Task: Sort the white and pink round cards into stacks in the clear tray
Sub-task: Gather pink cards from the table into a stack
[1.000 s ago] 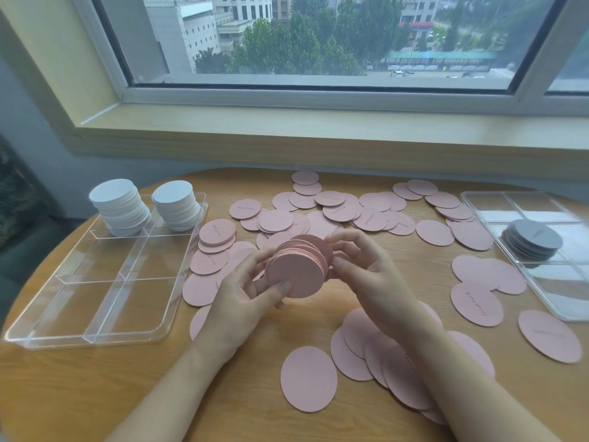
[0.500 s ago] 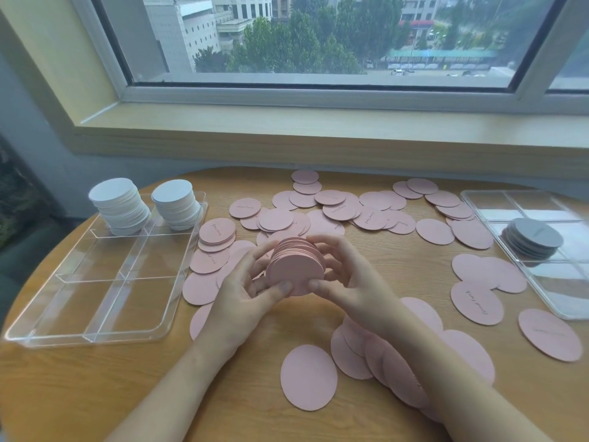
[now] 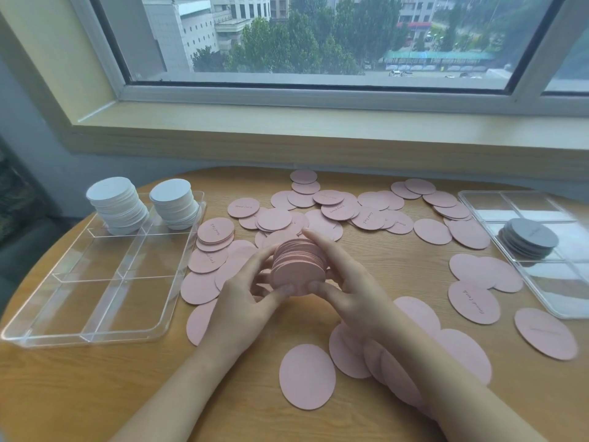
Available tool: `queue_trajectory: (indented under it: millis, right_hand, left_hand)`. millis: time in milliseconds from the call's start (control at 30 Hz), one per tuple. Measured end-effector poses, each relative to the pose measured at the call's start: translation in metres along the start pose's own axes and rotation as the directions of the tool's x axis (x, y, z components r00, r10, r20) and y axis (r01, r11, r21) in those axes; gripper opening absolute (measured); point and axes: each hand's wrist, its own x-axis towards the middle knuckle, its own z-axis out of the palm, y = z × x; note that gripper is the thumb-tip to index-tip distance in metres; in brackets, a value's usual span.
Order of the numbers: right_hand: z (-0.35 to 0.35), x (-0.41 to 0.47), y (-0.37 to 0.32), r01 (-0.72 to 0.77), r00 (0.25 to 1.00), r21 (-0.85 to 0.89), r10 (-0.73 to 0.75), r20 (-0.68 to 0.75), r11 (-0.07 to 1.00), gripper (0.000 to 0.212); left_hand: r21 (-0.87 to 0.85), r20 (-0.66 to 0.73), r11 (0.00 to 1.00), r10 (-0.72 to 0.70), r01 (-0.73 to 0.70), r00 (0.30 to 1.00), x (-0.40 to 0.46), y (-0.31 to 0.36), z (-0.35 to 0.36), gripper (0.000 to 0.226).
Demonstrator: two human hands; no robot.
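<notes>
Fingers of left hand (image 3: 242,301) and right hand (image 3: 353,291) curled round pink card stack (image 3: 298,266).

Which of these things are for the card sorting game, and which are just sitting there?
For the job: pink stack gripped by left hand and right hand; loose pink cards; white stacks; clear tray.

Just lying about: second tray; grey cards; table.
</notes>
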Motion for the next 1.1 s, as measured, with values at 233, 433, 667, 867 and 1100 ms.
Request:
queue_trajectory:
  millis: [233, 433, 667, 867, 1100]
  right_hand:
    - [-0.005, 0.001, 0.008, -0.021, 0.989, -0.207, 0.051, 0.142, 0.978, 0.074]
    - [-0.001, 0.001, 0.015, 0.036, 0.978, -0.39, 0.047, 0.201, 0.92, 0.086]
    - [0.002, 0.003, 0.017, 0.083, 0.982, -0.464, 0.006, 0.187, 0.882, 0.088]
    - [0.004, 0.002, 0.018, 0.145, 0.986, -0.616, -0.065, 0.15, 0.774, 0.092]
    - [0.002, 0.004, 0.016, 0.062, 0.994, -0.339, -0.025, 0.111, 0.939, 0.087]
  left_hand:
    - [0.454, 0.051, 0.878, 0.148, -0.155, 0.988, 0.0, -0.009, 0.005, 0.072]
    - [0.689, 0.172, 0.693, 0.126, -0.211, 0.977, -0.002, -0.014, 0.009, 0.086]
    - [0.772, 0.166, 0.593, 0.157, -0.228, 0.973, -0.003, -0.011, 0.008, 0.079]
    - [0.794, 0.214, 0.536, 0.193, -0.286, 0.957, -0.004, -0.006, 0.004, 0.073]
    - [0.486, 0.137, 0.853, 0.142, -0.191, 0.98, -0.004, -0.001, -0.001, 0.073]
